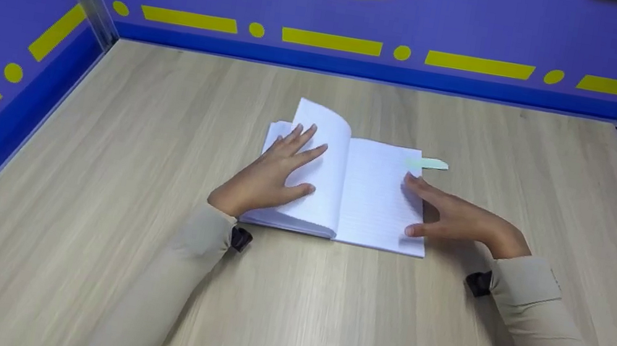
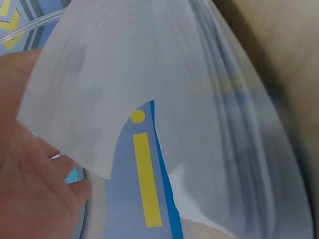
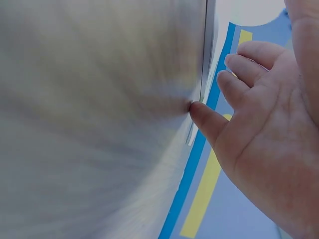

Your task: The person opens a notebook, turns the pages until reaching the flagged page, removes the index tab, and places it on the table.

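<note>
An open notebook (image 1: 380, 204) lies on the table, its right page faintly ruled. On its left side a loose page (image 1: 325, 132) stands partly raised and curved; in the left wrist view the lifted page (image 2: 75, 84) partly covers the hand. My left hand (image 1: 277, 171) is over this page with fingers spread and straight. At the notebook's right edge, my right hand (image 1: 460, 218) has its thumb and fingers apart, nothing held between them. In the right wrist view a fingertip of the right hand (image 3: 269, 119) meets the notebook's edge. A pale green tab (image 1: 435, 164) sticks out at the upper right.
The wood-grain table (image 1: 285, 313) extends around the notebook. Blue panels (image 1: 335, 14) with yellow marks rise at the back and both sides. Dark wrist devices (image 1: 478, 284) sit under both sleeves.
</note>
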`<state>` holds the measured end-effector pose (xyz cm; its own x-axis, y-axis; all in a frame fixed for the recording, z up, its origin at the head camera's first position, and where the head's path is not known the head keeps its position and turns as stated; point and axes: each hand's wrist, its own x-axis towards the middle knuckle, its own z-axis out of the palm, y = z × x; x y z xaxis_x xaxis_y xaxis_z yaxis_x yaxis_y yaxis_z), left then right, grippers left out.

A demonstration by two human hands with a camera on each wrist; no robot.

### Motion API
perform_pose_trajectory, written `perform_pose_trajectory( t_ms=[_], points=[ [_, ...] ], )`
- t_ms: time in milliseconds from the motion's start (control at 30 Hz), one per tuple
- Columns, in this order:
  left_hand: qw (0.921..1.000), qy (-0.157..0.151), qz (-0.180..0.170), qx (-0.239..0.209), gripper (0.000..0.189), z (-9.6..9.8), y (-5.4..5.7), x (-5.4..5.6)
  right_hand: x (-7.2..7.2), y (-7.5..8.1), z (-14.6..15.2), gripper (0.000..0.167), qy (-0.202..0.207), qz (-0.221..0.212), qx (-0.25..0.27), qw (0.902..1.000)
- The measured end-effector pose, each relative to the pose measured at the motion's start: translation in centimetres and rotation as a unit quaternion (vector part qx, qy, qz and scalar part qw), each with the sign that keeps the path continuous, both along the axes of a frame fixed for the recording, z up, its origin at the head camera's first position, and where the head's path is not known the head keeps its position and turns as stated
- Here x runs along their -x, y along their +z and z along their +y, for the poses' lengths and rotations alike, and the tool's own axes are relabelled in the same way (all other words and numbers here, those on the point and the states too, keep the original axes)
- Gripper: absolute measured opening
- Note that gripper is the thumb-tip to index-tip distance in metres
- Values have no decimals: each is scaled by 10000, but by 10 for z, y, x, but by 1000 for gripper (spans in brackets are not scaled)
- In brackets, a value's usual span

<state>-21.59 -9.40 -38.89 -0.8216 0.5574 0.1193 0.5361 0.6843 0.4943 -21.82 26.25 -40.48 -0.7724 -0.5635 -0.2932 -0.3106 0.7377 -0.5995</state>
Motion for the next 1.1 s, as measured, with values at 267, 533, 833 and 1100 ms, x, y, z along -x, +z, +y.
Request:
perform_pose_trajectory(
  t_ms=[267, 533, 833, 1100],
  points=[
    [9918, -145, -1058, 697, 72, -12, -8, 4, -1, -1, -1, 103, 45, 0, -251, 9997],
    [9782, -227, -1813, 991, 85, -22, -15, 7, -2, -3, -3, 106, 120, -1, -388, 9992],
    [9681, -131, -2182, 1224, 88, -32, -17, 10, -1, -4, -4, 103, 180, 68, -549, 9983],
    [9682, -143, -2127, 1310, 89, -30, -15, 9, -1, -2, -5, 103, 141, 113, -427, 9989]
  ],
)
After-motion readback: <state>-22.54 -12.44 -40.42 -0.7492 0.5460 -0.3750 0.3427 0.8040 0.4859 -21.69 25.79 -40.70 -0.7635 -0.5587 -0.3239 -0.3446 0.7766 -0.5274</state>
